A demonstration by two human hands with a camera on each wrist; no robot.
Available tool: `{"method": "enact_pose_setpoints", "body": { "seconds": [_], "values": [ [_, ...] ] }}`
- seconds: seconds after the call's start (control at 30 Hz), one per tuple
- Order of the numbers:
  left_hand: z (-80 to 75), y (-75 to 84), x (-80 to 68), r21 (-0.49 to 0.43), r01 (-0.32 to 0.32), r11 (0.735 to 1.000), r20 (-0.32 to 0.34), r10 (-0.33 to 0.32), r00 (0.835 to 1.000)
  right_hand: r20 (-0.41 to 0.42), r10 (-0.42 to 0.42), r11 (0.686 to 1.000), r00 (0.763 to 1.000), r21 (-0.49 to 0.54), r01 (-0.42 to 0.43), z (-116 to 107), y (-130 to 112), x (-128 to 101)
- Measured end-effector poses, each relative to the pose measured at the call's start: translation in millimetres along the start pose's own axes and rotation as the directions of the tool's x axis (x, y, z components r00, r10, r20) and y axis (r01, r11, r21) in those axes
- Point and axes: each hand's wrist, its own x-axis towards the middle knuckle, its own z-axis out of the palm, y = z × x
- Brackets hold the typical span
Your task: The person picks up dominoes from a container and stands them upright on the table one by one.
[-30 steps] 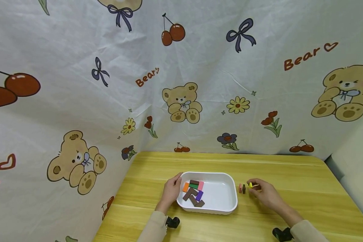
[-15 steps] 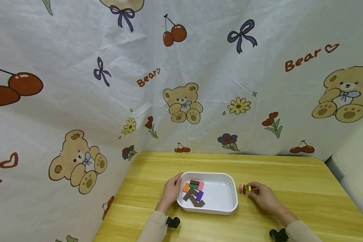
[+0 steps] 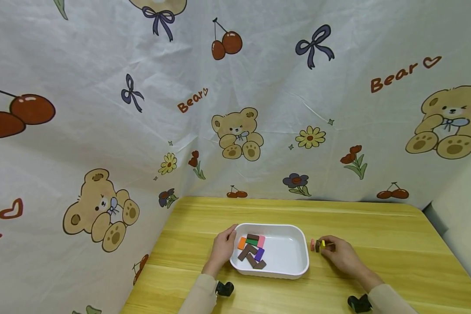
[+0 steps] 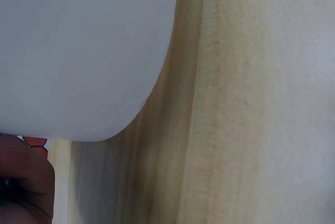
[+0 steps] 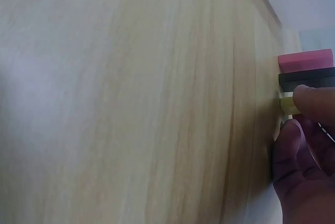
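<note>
My left hand (image 3: 223, 247) grips the left end of a white plastic tray (image 3: 286, 275), thumb at the rim; in the left wrist view its curled fingers (image 4: 29, 174) show beside the tray's wall (image 4: 89, 56). Right of the tray, my right hand (image 3: 343, 255) pinches a small yellow block (image 3: 323, 244) between thumb and fingers, at the table top. A dark brown block (image 3: 317, 246) and a pink block (image 3: 312, 245) stand upright beside it in a short row. In the right wrist view, the thumb and fingers partly hide the yellow block (image 5: 288, 105).
Inside the tray's left half lie several brown blocks (image 3: 251, 260), plus an orange block (image 3: 241, 243), a green block (image 3: 252, 242), a pink block (image 3: 261, 241) and a purple block (image 3: 259, 254). A bear-printed cloth (image 3: 274, 87) hangs behind the wooden table (image 3: 357, 218).
My right hand has shifted left with the yellow block, bringing it close to the dark brown block. The left hand and the tray have stayed in place.
</note>
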Motion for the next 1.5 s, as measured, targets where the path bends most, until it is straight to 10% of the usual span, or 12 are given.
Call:
{"method": "enact_pose_setpoints", "body": {
  "seconds": [0.93, 1.5],
  "values": [
    [-1.9, 9.1, -4.1, -0.001, -0.01, 1.0, -0.002, 0.01, 1.0, -0.037, -0.022, 0.999, 0.999, 0.035, 0.023, -17.8, -12.1, -15.2],
    [-1.0, 1.2, -0.7, 0.015, -0.053, 0.998, -0.005, 0.053, 0.999, -0.023, -0.112, 0.986, 0.993, 0.121, 0.114, -5.3, -64.5, -16.3]
  ]
}}
